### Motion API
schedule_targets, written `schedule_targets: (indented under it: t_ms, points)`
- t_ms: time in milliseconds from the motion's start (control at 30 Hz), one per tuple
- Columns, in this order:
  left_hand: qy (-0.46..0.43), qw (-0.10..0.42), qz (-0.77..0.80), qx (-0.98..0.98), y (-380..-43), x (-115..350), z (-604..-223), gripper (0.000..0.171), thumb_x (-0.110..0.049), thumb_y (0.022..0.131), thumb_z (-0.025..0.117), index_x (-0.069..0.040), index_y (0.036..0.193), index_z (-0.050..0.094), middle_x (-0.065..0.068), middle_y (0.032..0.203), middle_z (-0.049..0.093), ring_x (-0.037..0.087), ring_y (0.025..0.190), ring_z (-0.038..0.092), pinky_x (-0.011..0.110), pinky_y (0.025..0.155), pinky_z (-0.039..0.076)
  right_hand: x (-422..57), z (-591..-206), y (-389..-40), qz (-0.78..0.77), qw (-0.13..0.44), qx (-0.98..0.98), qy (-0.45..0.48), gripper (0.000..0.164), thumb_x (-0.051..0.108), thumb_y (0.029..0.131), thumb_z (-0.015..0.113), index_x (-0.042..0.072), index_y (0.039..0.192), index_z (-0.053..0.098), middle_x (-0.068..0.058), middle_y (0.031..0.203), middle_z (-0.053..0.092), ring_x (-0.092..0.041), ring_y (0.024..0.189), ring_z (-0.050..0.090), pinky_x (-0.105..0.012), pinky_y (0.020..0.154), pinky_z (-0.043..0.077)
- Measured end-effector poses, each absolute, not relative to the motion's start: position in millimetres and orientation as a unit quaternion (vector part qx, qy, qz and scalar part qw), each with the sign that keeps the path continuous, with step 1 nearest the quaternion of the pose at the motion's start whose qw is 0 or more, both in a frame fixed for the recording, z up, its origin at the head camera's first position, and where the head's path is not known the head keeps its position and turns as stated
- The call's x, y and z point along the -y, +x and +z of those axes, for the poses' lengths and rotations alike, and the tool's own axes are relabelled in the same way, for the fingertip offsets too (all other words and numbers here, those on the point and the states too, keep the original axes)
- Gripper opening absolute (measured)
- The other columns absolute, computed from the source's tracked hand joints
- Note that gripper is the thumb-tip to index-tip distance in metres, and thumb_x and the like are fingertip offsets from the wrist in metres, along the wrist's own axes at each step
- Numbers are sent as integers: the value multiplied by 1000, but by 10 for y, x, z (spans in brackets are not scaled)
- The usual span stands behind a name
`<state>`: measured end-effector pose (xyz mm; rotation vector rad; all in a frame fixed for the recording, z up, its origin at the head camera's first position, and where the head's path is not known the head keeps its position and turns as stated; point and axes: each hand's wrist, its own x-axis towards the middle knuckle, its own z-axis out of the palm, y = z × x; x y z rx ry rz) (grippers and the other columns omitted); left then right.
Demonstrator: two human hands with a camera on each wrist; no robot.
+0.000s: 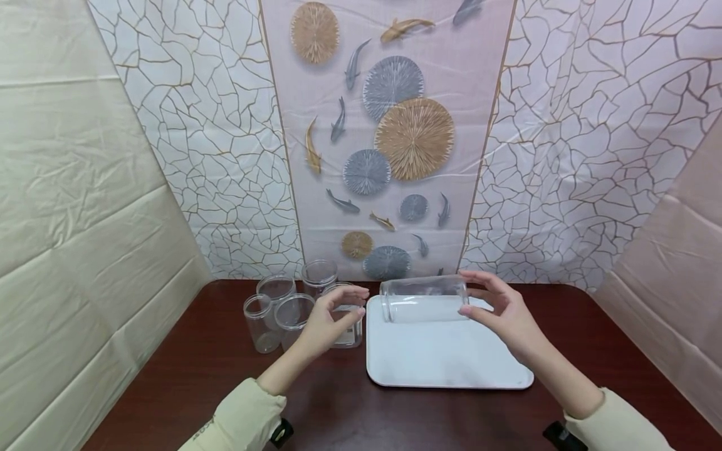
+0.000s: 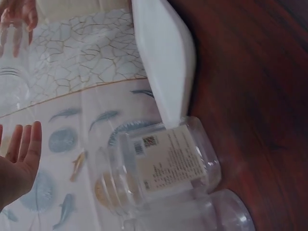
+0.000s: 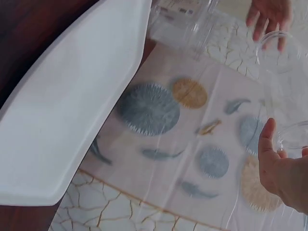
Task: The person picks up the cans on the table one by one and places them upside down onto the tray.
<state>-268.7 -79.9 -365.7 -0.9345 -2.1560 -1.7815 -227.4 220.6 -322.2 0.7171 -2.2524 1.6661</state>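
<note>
My right hand (image 1: 512, 318) grips one end of a clear, empty cylindrical jar (image 1: 424, 302), thumb in front and fingers behind. The jar lies on its side in the air over the white tray (image 1: 440, 366), its ridged neck pointing left. In the right wrist view the thumb and fingers (image 3: 269, 144) are at the jar's end. My left hand (image 1: 331, 319) is spread in a loose C shape, thumb apart from the fingers, a short gap left of the jar's neck. Nothing is between its fingers. Behind and below it stands a clear jar with a printed label (image 2: 166, 161).
Several more clear jars stand in a cluster left of the tray, among them a slim one (image 1: 263, 326) and one at the back (image 1: 319, 274). The dark red-brown table (image 1: 338, 410) meets a patterned cloth backdrop (image 1: 389, 213) behind, with plain cloth at both sides.
</note>
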Motion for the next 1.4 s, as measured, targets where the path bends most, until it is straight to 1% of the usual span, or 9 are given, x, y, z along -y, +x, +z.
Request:
schedule_targets:
  t_ms: [67,200,333,500,667,800,967,1100,1400]
  points:
    - [-316,91,-585,741,-2684,797,-3703,32,-4,88,63,0,119,59,19,114,63,31,105,61,28,84,54,-2248,-3211,-2288,565,131,782,227,49,2,88,63,8,133,47,19,127,52,3,107,54,-17,78,51]
    - [-318,66,-560,762,-2676,769,-3814,38,-6,87,64,1,124,56,19,118,62,28,108,60,35,86,53,-2311,-3216,-2321,563,133,788,211,49,3,88,63,6,134,46,21,126,52,3,108,54,-16,79,50]
    - [-305,45,-546,779,-2696,741,-3947,45,-9,87,65,2,129,52,21,125,59,35,117,55,47,92,49,-2361,-3240,-2343,559,136,792,205,49,5,89,62,9,135,46,25,126,50,6,108,53,-15,79,50]
    - [-302,22,-513,803,-2738,720,-4080,56,-14,86,68,0,135,46,22,131,52,37,123,48,51,97,44,-2401,-3260,-2365,568,139,786,200,47,6,90,62,16,134,49,20,128,50,5,106,54,-17,77,53]
    - [-308,19,-485,818,-2780,715,-4176,61,-16,84,71,1,136,44,23,133,48,38,124,46,54,98,42,-2414,-3272,-2397,577,141,781,195,47,4,89,62,19,133,50,18,128,51,4,104,54,-17,77,52]
    - [-313,14,-446,838,-2803,698,-4239,65,-20,83,71,0,137,43,23,133,48,38,121,48,53,97,42,-2417,-3286,-2415,566,147,789,187,48,5,89,63,22,132,50,18,129,49,4,103,54,-16,77,52]
    - [-305,8,-389,869,-2813,656,-4286,70,-25,81,72,-1,139,41,21,136,45,37,125,46,53,101,39,-2421,-3299,-2436,559,147,795,183,48,6,89,63,22,132,50,19,128,48,4,102,53,-16,77,52]
    - [-299,2,-356,885,-2828,612,-4322,77,-25,79,75,1,140,37,22,139,42,36,129,43,52,104,37,-2425,-3309,-2450,561,145,793,187,48,5,89,63,24,131,51,17,128,49,3,102,53,-16,76,52]
    - [-301,-7,-286,910,-2870,547,-4455,96,-27,71,82,7,143,28,25,142,38,36,133,38,48,108,35,-2428,-3326,-2469,550,147,801,185,48,6,89,64,23,131,50,18,128,48,4,102,53,-17,76,52]
